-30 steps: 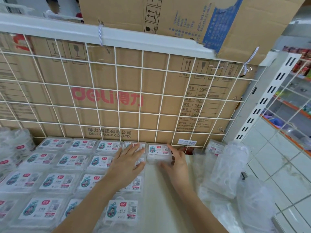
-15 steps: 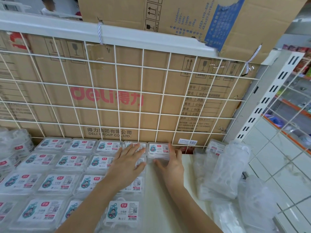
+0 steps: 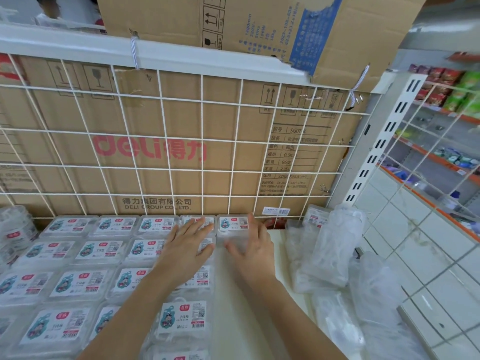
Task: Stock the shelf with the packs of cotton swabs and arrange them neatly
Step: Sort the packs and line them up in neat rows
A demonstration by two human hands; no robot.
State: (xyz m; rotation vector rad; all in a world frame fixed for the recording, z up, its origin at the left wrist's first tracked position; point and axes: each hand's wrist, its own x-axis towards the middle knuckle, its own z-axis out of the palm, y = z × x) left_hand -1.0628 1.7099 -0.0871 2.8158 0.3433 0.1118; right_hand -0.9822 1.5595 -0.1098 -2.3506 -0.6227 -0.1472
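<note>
Clear flat packs with white and teal labels lie in rows on the white shelf [image 3: 244, 302]. The newest pack [image 3: 232, 226] sits at the back, against the wire grid, at the right end of the back row. My left hand [image 3: 188, 245] lies flat with straight fingers on the packs just left of it. My right hand [image 3: 253, 249] is open beside that pack, fingers spread, with its fingertips at the pack's right and front edges. Neither hand holds anything.
A white wire grid [image 3: 202, 152] backs the shelf, with cardboard boxes [image 3: 155, 152] behind and above it. Crumpled clear plastic bags [image 3: 335, 250] with more packs lie at the right. Round clear tubs [image 3: 13, 232] stand far left. A slotted upright [image 3: 381, 141] borders the right.
My right hand has let go of the newest pack, which now rests against the grid. The fingers have opened and slid back. The left hand stays flat on the neighbouring packs.
</note>
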